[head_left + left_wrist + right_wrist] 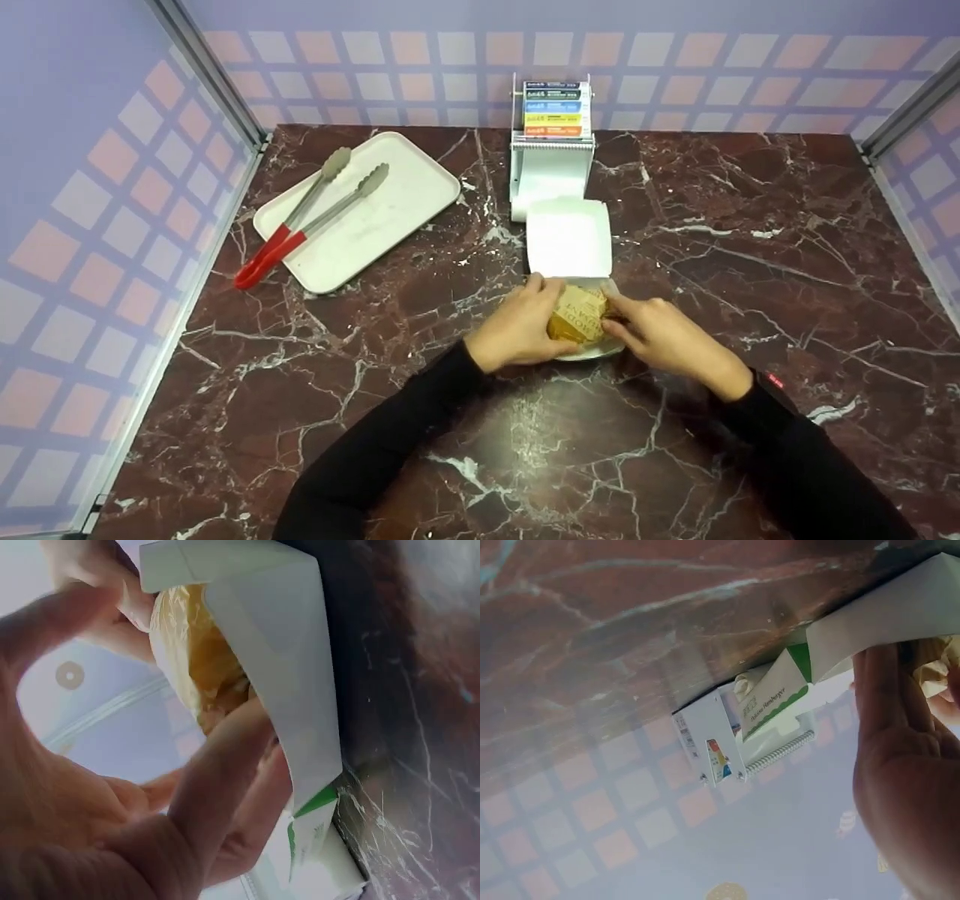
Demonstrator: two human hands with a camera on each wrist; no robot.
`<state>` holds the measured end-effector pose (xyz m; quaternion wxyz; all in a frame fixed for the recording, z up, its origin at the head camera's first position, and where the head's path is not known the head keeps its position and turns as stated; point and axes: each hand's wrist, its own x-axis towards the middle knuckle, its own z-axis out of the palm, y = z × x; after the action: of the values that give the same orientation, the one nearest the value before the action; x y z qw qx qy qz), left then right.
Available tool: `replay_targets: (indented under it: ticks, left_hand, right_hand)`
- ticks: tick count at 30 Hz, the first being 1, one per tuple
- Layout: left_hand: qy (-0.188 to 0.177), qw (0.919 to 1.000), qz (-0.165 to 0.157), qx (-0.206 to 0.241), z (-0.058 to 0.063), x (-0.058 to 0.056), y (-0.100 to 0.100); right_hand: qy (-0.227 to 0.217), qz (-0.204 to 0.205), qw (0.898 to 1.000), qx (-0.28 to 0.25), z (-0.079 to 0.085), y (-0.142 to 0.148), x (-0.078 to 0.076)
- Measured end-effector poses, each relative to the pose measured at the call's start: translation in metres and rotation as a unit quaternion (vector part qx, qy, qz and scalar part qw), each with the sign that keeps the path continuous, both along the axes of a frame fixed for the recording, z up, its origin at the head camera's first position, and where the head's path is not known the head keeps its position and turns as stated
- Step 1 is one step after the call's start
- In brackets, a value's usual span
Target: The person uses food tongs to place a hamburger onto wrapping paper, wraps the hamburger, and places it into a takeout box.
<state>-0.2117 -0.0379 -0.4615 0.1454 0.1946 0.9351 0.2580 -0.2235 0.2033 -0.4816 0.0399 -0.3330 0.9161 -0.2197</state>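
A burger in yellow printed paper (579,311) sits in the base of an open white carton (568,240), whose lid is folded back, away from the person. My left hand (517,328) grips the burger's left side, thumb at the near side and fingers at the far side. From the right, my right hand (667,334) holds the wrapped burger between thumb and fingers. In the left wrist view, left fingers (232,757) reach inside the carton wall (274,660) against the wrapper. The right wrist view shows right fingers (881,686) inside the carton; their tips are partly hidden.
Behind the carton stands a white dispenser (553,169) with several coloured boxes (553,112) on top. A white tray (405,195) lies at the back left, with red-handled tongs (281,244) across it. Patterned partition walls (120,225) border the dark marbled table (420,322).
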Motion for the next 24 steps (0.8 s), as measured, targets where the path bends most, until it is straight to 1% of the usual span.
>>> replay_targets:
  ticks: [3,5,8,10,14,17,19,21,24]
  left_hand:
    - [0.012,0.9999,0.002,0.003,-0.003,0.001,0.003]
    - [0.018,0.9998,0.006,0.011,-0.005,0.000,0.004]
    - [0.017,0.9995,0.011,0.025,-0.007,-0.002,0.005]
    - [0.017,0.9994,0.009,0.030,-0.007,-0.004,0.005]
    - [0.020,0.9995,-0.003,0.026,-0.009,-0.007,0.003]
    - [0.025,0.9995,-0.010,0.017,-0.010,-0.008,0.001]
    - [0.026,0.9995,-0.014,0.013,-0.011,-0.008,0.000]
    - [0.025,0.9994,-0.019,0.011,-0.011,-0.009,-0.001]
    - [0.024,0.9993,-0.027,0.007,-0.011,-0.010,-0.002]
  right_hand:
    - [0.005,-0.008,1.000,-0.006,-0.001,0.003,0.000]
    - [0.005,-0.013,1.000,-0.019,-0.001,0.004,-0.001]
    - [0.001,-0.014,0.999,-0.044,-0.003,0.005,-0.005]
    - [0.005,-0.010,0.998,-0.057,-0.005,0.004,-0.006]
    - [0.026,-0.004,0.998,-0.063,-0.007,0.001,-0.008]
    - [0.040,-0.002,0.998,-0.056,-0.009,-0.003,-0.007]
    - [0.047,0.003,0.998,-0.041,-0.010,-0.005,-0.004]
    - [0.060,0.015,0.998,-0.015,-0.010,-0.006,0.000]
    - [0.085,0.036,0.995,0.029,-0.009,-0.007,0.007]
